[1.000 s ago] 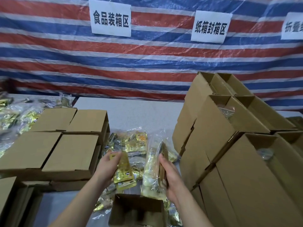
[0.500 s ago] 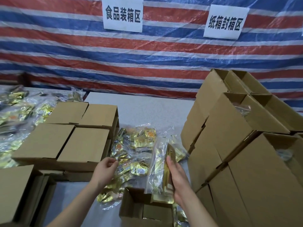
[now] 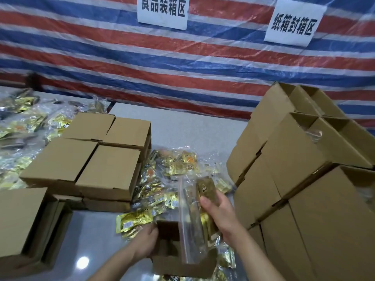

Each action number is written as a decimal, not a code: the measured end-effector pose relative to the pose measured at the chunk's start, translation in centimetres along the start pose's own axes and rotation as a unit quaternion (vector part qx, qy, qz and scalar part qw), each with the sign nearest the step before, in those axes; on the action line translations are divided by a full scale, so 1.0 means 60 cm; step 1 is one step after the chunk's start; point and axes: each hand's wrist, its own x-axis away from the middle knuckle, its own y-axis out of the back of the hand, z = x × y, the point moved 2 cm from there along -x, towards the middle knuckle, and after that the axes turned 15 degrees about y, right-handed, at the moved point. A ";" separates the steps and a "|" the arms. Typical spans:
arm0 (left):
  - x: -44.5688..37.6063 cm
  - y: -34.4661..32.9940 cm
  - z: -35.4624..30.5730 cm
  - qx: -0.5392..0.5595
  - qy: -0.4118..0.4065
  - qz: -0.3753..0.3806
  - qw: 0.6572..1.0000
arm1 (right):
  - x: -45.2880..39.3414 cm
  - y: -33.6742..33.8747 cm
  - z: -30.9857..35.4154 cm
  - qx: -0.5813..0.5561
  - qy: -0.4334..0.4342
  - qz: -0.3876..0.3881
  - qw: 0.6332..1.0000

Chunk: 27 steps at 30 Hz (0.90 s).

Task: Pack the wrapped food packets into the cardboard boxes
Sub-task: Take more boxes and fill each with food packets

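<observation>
Grey table (image 3: 182, 126); packet (image 3: 190, 222) upright in open box (image 3: 182, 264).

Packing station: stacked cartons (image 3: 294, 159), zone signs (image 3: 162, 12)

Just the one camera here, strapped to the person's head, so there's no second view to overlap with. It looks forward and down over the grey table (image 3: 182, 126), wide-angle enough that the edges bend. Straight ahead it faces the striped tarp wall (image 3: 142, 63) with two paper signs (image 3: 162, 11) cut off at the top of the frame. The closest stuff sits right under it near the bottom edge: both forearms reach in from below, left hand (image 3: 146, 243) and right hand (image 3: 220, 211) near the lens. Stacked cardboard boxes (image 3: 304, 189) crowd the right side, closed boxes (image 3: 91, 159) sit on the left.
</observation>
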 end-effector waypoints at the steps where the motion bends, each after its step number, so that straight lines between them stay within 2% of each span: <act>1: 0.002 0.003 -0.002 0.001 -0.003 -0.006 1.000 | -0.001 -0.007 0.001 0.043 0.011 0.030 0.999; 3: 0.012 0.008 -0.005 -0.015 -0.017 -0.013 1.000 | -0.003 -0.025 0.000 0.139 0.019 0.102 0.985; 5: 0.018 0.011 -0.002 -0.025 -0.036 -0.010 0.999 | -0.004 -0.048 -0.005 0.282 0.017 0.185 0.941; 8: 0.023 0.013 0.012 -0.002 -0.059 0.017 0.998 | -0.008 -0.075 -0.033 0.500 0.090 0.326 0.797; 9: 0.024 0.015 0.014 0.007 -0.057 0.022 0.998 | -0.010 -0.082 -0.045 0.527 0.098 0.358 0.765; 10: 0.023 0.015 0.016 0.010 -0.051 0.020 0.998 | -0.011 -0.087 -0.057 0.535 0.087 0.384 0.748; 15: 0.019 0.007 0.032 -0.030 -0.033 -0.017 0.999 | -0.013 -0.110 -0.116 0.516 -0.027 0.465 0.719; 19: 0.018 0.001 0.036 -0.062 -0.042 -0.042 0.996 | -0.029 -0.137 -0.164 0.550 -0.063 0.528 0.643; 21: 0.016 -0.004 0.033 -0.050 -0.021 -0.039 0.998 | -0.024 -0.146 -0.197 0.545 -0.075 0.539 0.638; 24: 0.013 -0.009 0.034 -0.060 0.011 -0.042 0.997 | -0.018 -0.143 -0.231 0.522 -0.096 0.519 0.669; 27: 0.016 -0.008 0.026 -0.059 0.015 -0.040 0.997 | -0.025 -0.138 -0.218 0.486 -0.081 0.515 0.701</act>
